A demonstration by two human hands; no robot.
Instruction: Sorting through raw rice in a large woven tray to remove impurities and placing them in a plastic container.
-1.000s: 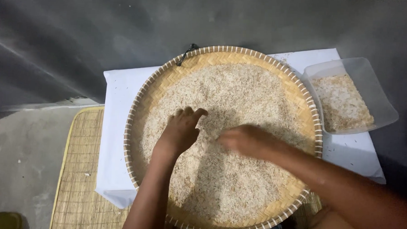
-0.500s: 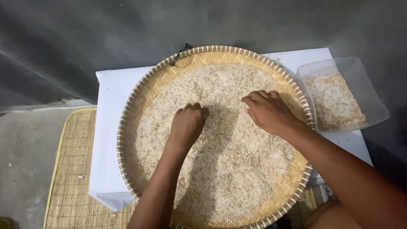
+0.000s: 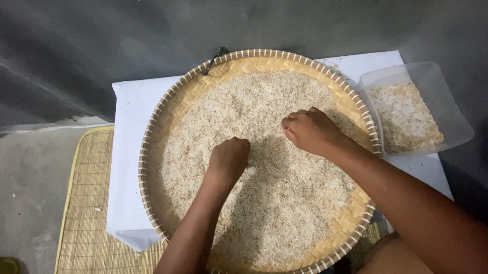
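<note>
Far on the left I see a gray floor (image 3: 20,188). Next to it lies a woven straw mat (image 3: 87,202) with a yellow edge. It goes under a small table with a white cloth (image 3: 127,149) on it.

On the white cloth sits a big round woven tray (image 3: 163,118). It is flat and yellow-brown, with a pale striped rim. A small dark cord (image 3: 214,57) hangs at the top of the rim. The tray is full of rice (image 3: 285,208), spread out in a wide, thin layer. The rice is pale with little brown bits in it.

My left hand (image 3: 229,161) is down in the rice, near the middle of the tray. Its fingers are curled in tight, like a fist, and the knuckles press into the grains. I cannot tell if any rice is held inside the fist.

A bit to the right and a little higher is my right hand (image 3: 309,131). It rests on the rice too. Its fingers are bent and close together, with the tips touching the grains. I cannot tell if it pinches anything. The two hands are near each other but not touching.

Just past the right rim of the tray sits a clear plastic box (image 3: 450,114). It touches the tray's edge or is just beside it. It has some more rice (image 3: 407,118) in it, a bit browner. Behind it all is a dark gray wall (image 3: 150,31).
</note>
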